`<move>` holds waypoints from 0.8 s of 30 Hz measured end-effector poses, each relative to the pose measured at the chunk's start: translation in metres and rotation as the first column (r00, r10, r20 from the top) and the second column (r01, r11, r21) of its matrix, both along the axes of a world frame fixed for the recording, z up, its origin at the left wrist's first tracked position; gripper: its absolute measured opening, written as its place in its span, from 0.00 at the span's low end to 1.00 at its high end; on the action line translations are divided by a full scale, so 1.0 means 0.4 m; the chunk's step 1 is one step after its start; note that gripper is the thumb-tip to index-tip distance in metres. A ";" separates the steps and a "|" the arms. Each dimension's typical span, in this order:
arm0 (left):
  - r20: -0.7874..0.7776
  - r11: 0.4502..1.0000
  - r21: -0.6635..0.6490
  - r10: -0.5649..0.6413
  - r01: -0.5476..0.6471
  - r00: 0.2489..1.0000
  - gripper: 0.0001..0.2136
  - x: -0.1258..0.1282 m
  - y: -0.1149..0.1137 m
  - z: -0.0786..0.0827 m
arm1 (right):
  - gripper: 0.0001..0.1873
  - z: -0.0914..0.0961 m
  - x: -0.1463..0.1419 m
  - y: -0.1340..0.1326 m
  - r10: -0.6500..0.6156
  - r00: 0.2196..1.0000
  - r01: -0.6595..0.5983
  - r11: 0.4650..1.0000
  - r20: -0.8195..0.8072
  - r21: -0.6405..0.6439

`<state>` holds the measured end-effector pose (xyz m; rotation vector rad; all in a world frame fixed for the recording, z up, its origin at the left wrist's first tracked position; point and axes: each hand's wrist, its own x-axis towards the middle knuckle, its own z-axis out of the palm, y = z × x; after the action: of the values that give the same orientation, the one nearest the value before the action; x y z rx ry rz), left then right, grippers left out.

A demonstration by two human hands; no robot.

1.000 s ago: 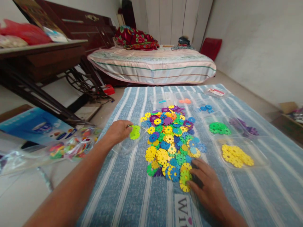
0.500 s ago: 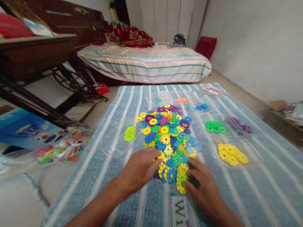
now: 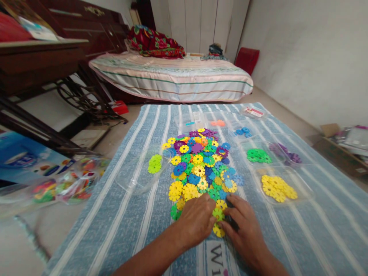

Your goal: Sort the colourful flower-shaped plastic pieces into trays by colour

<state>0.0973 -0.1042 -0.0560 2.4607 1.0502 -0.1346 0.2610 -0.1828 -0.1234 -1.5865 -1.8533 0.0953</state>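
Note:
A pile of notched plastic snowflake discs (image 3: 198, 170) in many colours lies mid-table. My left hand (image 3: 198, 218) reaches over its near part with fingers curled down and pressed together; what they hold, if anything, is hidden beneath them. Close by is a lime-green disc (image 3: 218, 214), with a yellow disc (image 3: 219, 230) just below it. At the pile's right edge rests my right hand (image 3: 244, 222), fingers apart, its thumb near the yellow disc. Larger yellow discs (image 3: 175, 190) show left of my left hand.
Clear trays hold discs sorted by colour: a yellow tray (image 3: 304, 188), green discs (image 3: 258, 155), purple discs (image 3: 287, 153), blue discs (image 3: 243, 132) and orange discs (image 3: 218, 123). Lime discs (image 3: 155, 164) sit in a tray at left. A bed (image 3: 172, 80) stands beyond the striped cloth (image 3: 138, 184).
My left hand has moved right and closer to me, toward the lime disc. Yellow and green discs it covered now show at left. My right hand stays almost in place.

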 end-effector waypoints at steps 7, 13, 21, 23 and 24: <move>0.012 0.998 -0.013 0.066 -0.066 0.998 0.05 0.009 0.013 0.003 | 0.05 -0.001 0.000 0.002 0.007 1.000 -0.007 1.000 0.011 0.004; 0.062 0.977 -0.121 0.181 -0.173 0.981 0.04 0.005 0.024 0.001 | 0.04 0.005 -0.002 0.008 0.009 1.000 -0.009 1.000 -0.008 0.022; 0.216 0.925 -0.273 0.325 -0.263 0.921 0.06 -0.025 0.045 0.040 | 0.09 0.011 0.034 0.089 -0.125 0.987 0.104 0.976 0.100 0.190; 0.265 0.928 -0.209 0.358 -0.310 0.895 0.07 -0.049 0.066 0.072 | 0.12 0.001 0.045 0.115 -0.169 0.974 0.139 0.972 0.152 0.189; 0.280 0.923 -0.159 0.381 -0.349 0.881 0.07 -0.067 0.080 0.089 | 0.13 -0.005 0.049 0.125 -0.179 0.969 0.148 0.973 0.172 0.176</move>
<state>0.0706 -0.0720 -0.0203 2.0579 1.3035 0.2978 0.2807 -0.1328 -0.1254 -1.6728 -1.8086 -0.2810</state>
